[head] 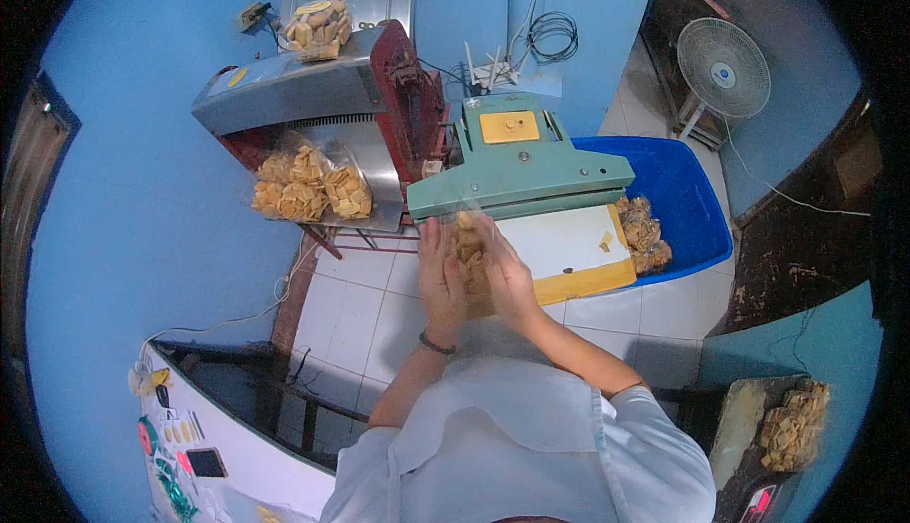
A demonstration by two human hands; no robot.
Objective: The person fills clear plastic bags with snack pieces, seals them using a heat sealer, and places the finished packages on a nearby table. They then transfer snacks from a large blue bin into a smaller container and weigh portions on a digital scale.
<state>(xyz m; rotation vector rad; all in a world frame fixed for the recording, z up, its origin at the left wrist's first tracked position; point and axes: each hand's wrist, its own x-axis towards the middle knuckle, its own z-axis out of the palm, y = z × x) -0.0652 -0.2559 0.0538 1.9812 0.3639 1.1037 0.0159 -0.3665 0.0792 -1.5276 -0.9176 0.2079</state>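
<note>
Between my two hands is a clear plastic bag of tan snack chips, upright in front of the left part of a green foot-type bag sealer. My left hand presses the bag's left side and my right hand its right side. The bag's clear top reaches the sealer's jaw edge. A white work plate with a yellow border extends to the right of my hands, with small chip crumbs on it. More filled bags lie on the metal shelf at left.
A blue plastic tub with filled bags stands right of the sealer. Another bag sits on the metal cabinet's top. A white fan stands at the back right. The white table at lower left holds a phone, tape and labels.
</note>
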